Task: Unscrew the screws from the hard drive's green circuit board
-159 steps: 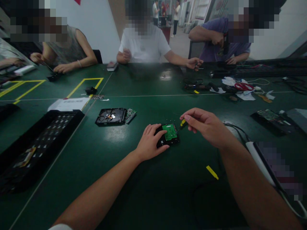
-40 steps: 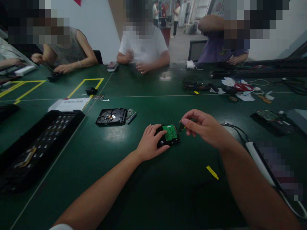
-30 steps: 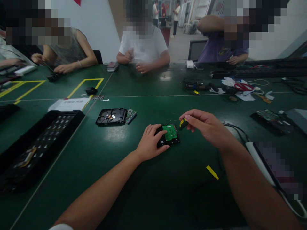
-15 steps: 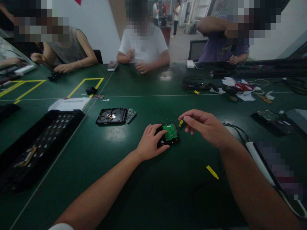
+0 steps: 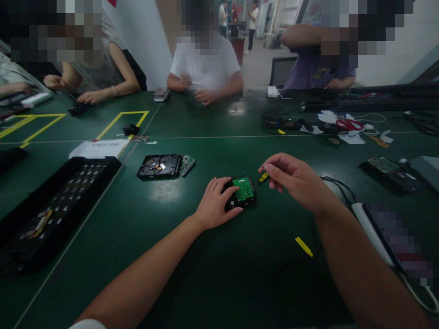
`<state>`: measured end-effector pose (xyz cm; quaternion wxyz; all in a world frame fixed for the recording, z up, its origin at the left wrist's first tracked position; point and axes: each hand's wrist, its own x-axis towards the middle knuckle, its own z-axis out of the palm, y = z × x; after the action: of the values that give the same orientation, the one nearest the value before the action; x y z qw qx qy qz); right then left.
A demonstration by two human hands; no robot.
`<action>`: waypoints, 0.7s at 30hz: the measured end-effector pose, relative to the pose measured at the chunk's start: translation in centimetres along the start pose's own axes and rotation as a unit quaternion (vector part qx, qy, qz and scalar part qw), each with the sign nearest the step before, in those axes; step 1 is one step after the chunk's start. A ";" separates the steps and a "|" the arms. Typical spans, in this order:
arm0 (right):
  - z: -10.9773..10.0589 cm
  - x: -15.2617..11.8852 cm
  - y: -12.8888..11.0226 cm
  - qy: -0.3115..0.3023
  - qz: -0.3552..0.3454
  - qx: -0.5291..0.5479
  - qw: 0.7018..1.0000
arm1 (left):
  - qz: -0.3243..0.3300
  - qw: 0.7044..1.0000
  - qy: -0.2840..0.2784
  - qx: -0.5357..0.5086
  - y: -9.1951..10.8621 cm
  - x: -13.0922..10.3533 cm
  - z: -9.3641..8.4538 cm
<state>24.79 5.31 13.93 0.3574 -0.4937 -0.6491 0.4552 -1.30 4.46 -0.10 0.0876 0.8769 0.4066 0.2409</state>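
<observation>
A black hard drive with a green circuit board (image 5: pixel 244 189) lies on the green table (image 5: pixel 206 269). My left hand (image 5: pixel 216 203) rests over its left side, fingers spread, thumb along the near edge. To the right of the drive, my right hand (image 5: pixel 290 180) pinches a small black screwdriver with yellow marks (image 5: pixel 264 177). Its thin tip points down-left at the board's right edge; whether it touches a screw is too small to tell. Tiny screws lie just beyond the drive. Farther left sits a second black drive (image 5: pixel 159 166), a loose circuit board (image 5: pixel 188 165) against its right end.
A long black tray (image 5: pixel 68 201) lies at the left. On the right are another drive (image 5: pixel 387 171), cables and a white-edged device (image 5: pixel 373 233). A yellow strip (image 5: pixel 303 246) lies near my right forearm. Three people sit across the table, their hands near its far edge.
My right hand has shifted slightly to the right, and the screwdriver in it has turned, showing more of its yellow marks. My left hand and the drive have stayed put.
</observation>
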 end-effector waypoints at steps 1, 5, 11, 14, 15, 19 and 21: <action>0.0 0.0 0.0 -0.002 -0.002 0.000 1.000 | 0.000 1.000 0.000 0.000 0.0 0.0 0.0; -0.1 -0.1 -0.1 -0.012 0.009 -0.009 1.000 | -0.001 1.000 0.000 -0.003 0.0 0.0 0.0; -0.1 -0.2 -0.2 -0.014 -0.001 -0.009 1.000 | -0.003 1.000 -0.002 -0.006 0.1 0.0 -0.2; -0.1 -0.2 -0.3 -0.006 -0.015 -0.040 0.999 | -0.003 1.000 -0.004 -0.004 0.1 0.0 -0.2; -0.1 -0.2 -0.3 -0.005 -0.018 -0.048 0.999 | -0.002 1.000 -0.003 -0.005 0.1 0.0 -0.1; 0.1 -0.3 -0.6 0.004 0.007 -0.025 1.000 | 0.000 1.000 -0.002 0.001 0.1 0.0 -0.1; 0.1 -0.3 -0.7 0.001 0.026 -0.007 1.000 | 0.001 1.000 -0.002 0.002 0.1 0.1 -0.1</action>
<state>24.52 4.91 14.56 0.3429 -0.5135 -0.6384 0.4595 -1.26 4.42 0.07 0.0865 0.8779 0.4060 0.2388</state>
